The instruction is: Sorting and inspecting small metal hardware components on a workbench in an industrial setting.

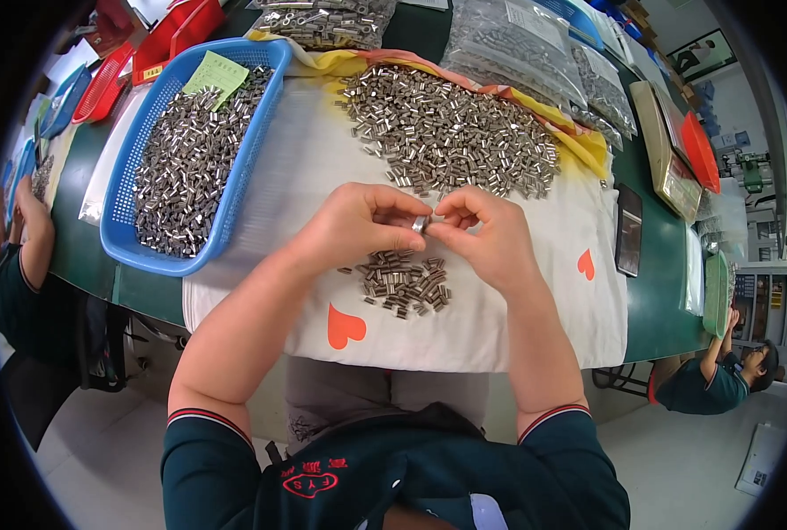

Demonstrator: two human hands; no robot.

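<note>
It's a workshop w/ piled metal pcs (pixel 455 128) & co-workers (pixel 701 389).

We see a blue basket (pixel 150 257) left of our left hand (pixel 351 225), and white cloth (pixel 473 340) with orange-red hearts (pixel 346 327) beneath that hand.

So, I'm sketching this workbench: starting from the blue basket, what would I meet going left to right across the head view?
Blue perforated plastic basket, left hand, right hand, rightmost orange-red heart print, black phone, green plastic basket.
</note>
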